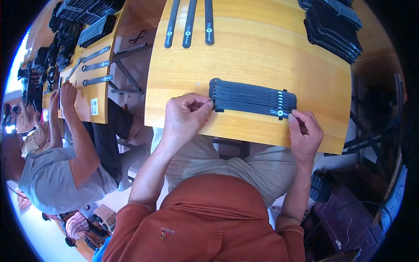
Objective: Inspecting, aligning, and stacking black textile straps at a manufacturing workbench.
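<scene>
A fanned stack of flat dark blue-grey straps (248, 96) with white print lies crosswise on the wooden table (257, 56) before me. Small black tabs show past its near and far edges; what they belong to is mostly hidden. My left hand (185, 115) pinches the stack's left end at the near corner, thumb against forefinger. At the opposite end, my right hand (305, 133) grips the near right corner between thumb and fingers. How many layers each pinch takes in is hidden by the fingertips.
Three single straps (188, 26) lie lengthwise at the far left of my table. A pile of folded dark pieces (334, 32) stands at the far right. To my left, a person in a grey shirt (70, 174) works at another table (98, 98) holding similar straps and piles.
</scene>
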Demonstrator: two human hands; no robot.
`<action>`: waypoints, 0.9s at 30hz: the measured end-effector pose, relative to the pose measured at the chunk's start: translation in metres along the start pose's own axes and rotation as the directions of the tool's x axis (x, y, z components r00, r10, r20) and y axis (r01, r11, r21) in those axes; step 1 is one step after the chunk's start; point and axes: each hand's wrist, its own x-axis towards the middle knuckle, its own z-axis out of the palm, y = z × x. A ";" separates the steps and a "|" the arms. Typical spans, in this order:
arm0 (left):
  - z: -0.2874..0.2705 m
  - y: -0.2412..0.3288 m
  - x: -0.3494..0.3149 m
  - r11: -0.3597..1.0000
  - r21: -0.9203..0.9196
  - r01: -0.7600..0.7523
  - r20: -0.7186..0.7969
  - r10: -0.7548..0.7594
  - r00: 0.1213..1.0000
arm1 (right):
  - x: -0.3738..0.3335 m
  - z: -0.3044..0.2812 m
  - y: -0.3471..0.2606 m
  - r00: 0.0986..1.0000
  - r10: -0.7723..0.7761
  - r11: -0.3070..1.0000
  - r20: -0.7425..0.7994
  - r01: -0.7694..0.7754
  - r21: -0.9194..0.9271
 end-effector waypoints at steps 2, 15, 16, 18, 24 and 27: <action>0.000 0.002 0.000 1.000 0.017 0.004 -0.005 -0.004 1.000 | 0.000 0.000 0.002 1.000 0.000 1.000 -0.003 0.000 0.002; 0.002 0.001 -0.001 0.999 0.023 -0.029 -0.023 0.030 0.999 | -0.001 0.000 0.002 1.000 0.029 1.000 -0.001 -0.029 0.004; 0.002 0.001 -0.001 0.999 0.027 -0.032 -0.024 0.033 0.999 | -0.001 0.001 0.002 1.000 0.030 1.000 0.000 -0.030 0.004; 0.002 0.002 -0.002 0.999 0.029 -0.035 -0.024 0.036 0.999 | -0.001 0.001 0.002 1.000 0.026 1.000 -0.005 -0.026 0.015; 0.003 0.001 -0.001 0.999 0.029 -0.037 -0.025 0.037 0.999 | -0.001 0.000 0.001 1.000 0.025 1.000 -0.006 -0.025 -0.006; 0.003 -0.002 -0.001 0.998 0.034 -0.049 -0.026 0.050 0.998 | 0.001 -0.001 0.000 1.000 0.003 1.000 -0.002 -0.003 -0.026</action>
